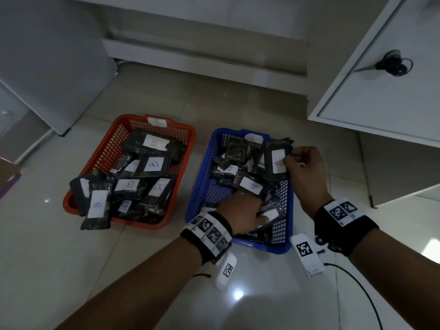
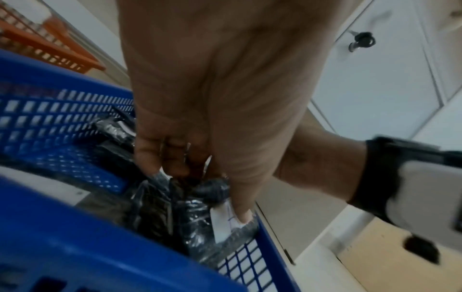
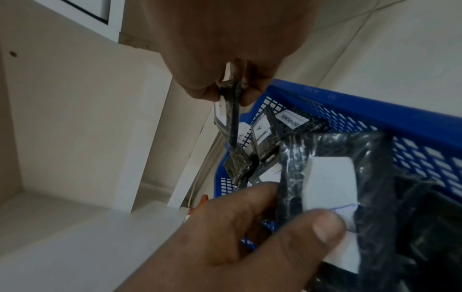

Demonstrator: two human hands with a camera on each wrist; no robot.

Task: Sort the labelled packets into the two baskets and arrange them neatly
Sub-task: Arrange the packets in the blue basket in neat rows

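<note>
at the far left of the tiled floor point(image 1: 71, 246) sits the red basket point(image 1: 112, 148), holding dark packets with white labels marked b; one b packet point(image 1: 96, 208) hangs over its near rim, partly out onto the floor. a paper tag marked b is stuck on the far rim.

just right of it, close but apart, stands the blue basket point(image 1: 204, 167), filled with dark packets labelled a. the left hand point(image 1: 240, 210) reaches down into the near part of this basket. its fingers are curled in among the packets, and the thumb point(image 2: 240, 197) presses on the white label of a near packet point(image 2: 200, 217); the wrist view suggests the fingers grip wrapping there, though blur hides exactly what.

further right, the right hand point(image 1: 307, 167) is at the blue basket's far right edge. its thumb and fingers are closed in a pinch on the edge of an upright packet point(image 1: 277, 163) with an a label, held at the basket's right wall.

right of both, a white cabinet door point(image 1: 381, 91) with a dark knob point(image 1: 392, 64) stands open above the floor.
</note>
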